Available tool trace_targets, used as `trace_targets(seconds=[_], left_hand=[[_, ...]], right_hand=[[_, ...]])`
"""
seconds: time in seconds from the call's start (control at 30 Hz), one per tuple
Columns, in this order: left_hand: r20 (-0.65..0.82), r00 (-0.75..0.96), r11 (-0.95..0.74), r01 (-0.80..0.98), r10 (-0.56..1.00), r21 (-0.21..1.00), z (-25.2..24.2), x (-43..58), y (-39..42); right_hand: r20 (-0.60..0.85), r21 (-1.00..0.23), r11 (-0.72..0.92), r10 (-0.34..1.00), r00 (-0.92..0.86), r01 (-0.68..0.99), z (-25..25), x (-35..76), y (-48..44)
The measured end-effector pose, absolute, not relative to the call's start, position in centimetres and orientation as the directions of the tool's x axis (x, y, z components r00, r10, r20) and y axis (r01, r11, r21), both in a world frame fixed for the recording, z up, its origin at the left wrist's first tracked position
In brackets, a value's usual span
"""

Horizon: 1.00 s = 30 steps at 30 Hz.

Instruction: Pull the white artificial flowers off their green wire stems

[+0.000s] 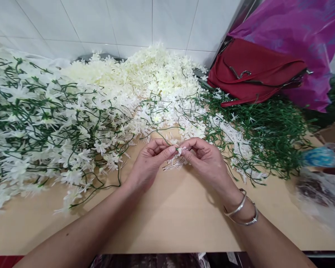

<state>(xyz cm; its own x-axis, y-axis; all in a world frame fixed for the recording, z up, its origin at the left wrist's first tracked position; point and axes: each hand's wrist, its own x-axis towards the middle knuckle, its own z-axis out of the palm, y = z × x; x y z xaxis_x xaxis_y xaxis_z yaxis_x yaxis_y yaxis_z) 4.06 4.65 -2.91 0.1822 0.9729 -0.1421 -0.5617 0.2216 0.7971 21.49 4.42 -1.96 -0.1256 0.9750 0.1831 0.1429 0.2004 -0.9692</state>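
Note:
Both hands meet near the middle of the table, pinching parts of one artificial flower. My left hand [153,158] is closed on its thin green stem, with thumb and forefinger just below the bloom. Between the fingertips shows a small white artificial flower [179,150], and my right hand [203,158] pinches it from the other side. Thin white stamens [174,163] lie on the table right under the fingers. Behind the hands spreads a heap of loose cream-white petals [156,74]. Green-stemmed white flowers [69,130] are piled to the left.
Green plastic stems [273,137] lie in a heap on the right, with a red handbag [259,67] resting behind them. A purple plastic bag [301,29] stands at the back right. Clear plastic bags [321,197] sit at the right edge of the tan table [167,219]. A tiled wall [134,22] closes off the back.

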Motion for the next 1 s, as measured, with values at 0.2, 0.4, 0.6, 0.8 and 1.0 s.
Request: trace_targets(seconds=[0.2, 0.4, 0.6, 0.8, 1.0], left_hand=[[-0.153, 0.196, 0.231, -0.481, 0.969, 0.846, -2.7, 4.0, 4.3], [-0.148, 0.187, 0.224, -0.496, 0.971, 0.839, -2.6, 4.2, 4.0], [-0.127, 0.170, 0.199, -0.520, 0.977, 0.831, -2.8, 4.4, 3.8], [-0.105, 0.171, 0.178, -0.504, 0.980, 0.845, -2.8, 4.5, 3.7], [-0.132, 0.193, 0.214, -0.507, 0.972, 0.835, -2.8, 4.3, 3.7]], right_hand=[[0.177, -0.965, 0.197, 0.977, -0.123, 0.173, -1.8, 21.3, 4.2], [0.204, -0.971, 0.213, 0.975, -0.093, 0.111, -2.5, 20.5, 3.8], [0.258, -0.955, 0.263, 0.964, -0.058, 0.138, -3.1, 19.9, 3.4], [0.247, -0.961, 0.251, 0.968, -0.051, 0.118, -3.2, 19.6, 3.3], [0.245, -0.963, 0.249, 0.968, -0.053, 0.101, -3.2, 19.6, 3.4]])
